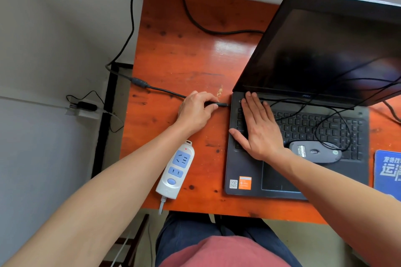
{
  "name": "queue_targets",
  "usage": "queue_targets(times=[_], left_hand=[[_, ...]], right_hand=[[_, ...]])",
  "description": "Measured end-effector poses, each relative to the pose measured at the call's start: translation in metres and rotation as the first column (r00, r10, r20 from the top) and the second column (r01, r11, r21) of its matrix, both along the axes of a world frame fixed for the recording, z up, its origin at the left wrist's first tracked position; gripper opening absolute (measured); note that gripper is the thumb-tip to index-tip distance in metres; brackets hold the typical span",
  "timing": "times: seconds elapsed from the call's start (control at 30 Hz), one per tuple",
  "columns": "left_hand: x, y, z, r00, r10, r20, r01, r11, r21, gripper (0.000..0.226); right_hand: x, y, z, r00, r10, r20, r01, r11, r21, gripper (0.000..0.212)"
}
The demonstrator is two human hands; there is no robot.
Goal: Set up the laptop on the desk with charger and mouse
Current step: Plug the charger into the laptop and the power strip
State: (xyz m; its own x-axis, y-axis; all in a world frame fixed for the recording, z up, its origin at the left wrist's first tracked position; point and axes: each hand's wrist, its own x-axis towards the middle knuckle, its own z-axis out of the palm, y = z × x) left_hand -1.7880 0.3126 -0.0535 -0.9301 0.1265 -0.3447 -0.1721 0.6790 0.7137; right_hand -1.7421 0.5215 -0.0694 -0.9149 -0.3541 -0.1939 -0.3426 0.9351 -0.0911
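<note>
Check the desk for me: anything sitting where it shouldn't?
Yes. The mouse lies on the laptop keyboard, its cable looped over the keys, not on the blue mouse pad at the right. The power strip overhangs the desk's near edge.

The laptop (303,115) screen is cut by the right edge at 3 o'clock. The mouse pad (388,169) is also cut there, so its print is not readable. The left hand (195,110) hides part of the plug (219,105); whether its tip is inside the port, I cannot tell. The right hand (258,128) covers some keys. The mouse (314,151) label is too small to read.
</note>
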Motion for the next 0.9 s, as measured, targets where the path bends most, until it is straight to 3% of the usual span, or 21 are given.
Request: queue_targets(times=[0.13,0.33,0.47,0.7,0.9], left_hand=[[0.000,-0.003,0.001,0.999,0.039,-0.006,-0.039,0.998,0.059,0.017],[-0.008,0.003,0.004,1.000,0.000,0.023,-0.001,1.000,0.010,0.017],[-0.013,0.001,0.002,0.994,-0.111,-0.016,0.110,0.993,-0.050,0.019],[-0.021,0.009,0.006,0.910,-0.385,-0.152,0.310,0.876,-0.369,0.021],[-0.024,0.008,0.012,0.835,-0.526,-0.161,0.442,0.815,-0.374,0.016]], right_hand=[[0.000,0.000,-0.002,1.000,0.007,0.001,-0.007,1.000,0.007,0.086],[0.000,0.002,-0.004,1.000,0.005,-0.014,-0.005,1.000,-0.016,0.085],[0.000,0.002,-0.004,1.000,0.006,-0.027,-0.006,1.000,-0.024,0.084],[-0.001,0.002,-0.004,1.000,0.010,-0.030,-0.011,1.000,-0.018,0.084],[0.000,0.002,-0.006,0.999,0.017,-0.037,-0.018,1.000,-0.013,0.084]])
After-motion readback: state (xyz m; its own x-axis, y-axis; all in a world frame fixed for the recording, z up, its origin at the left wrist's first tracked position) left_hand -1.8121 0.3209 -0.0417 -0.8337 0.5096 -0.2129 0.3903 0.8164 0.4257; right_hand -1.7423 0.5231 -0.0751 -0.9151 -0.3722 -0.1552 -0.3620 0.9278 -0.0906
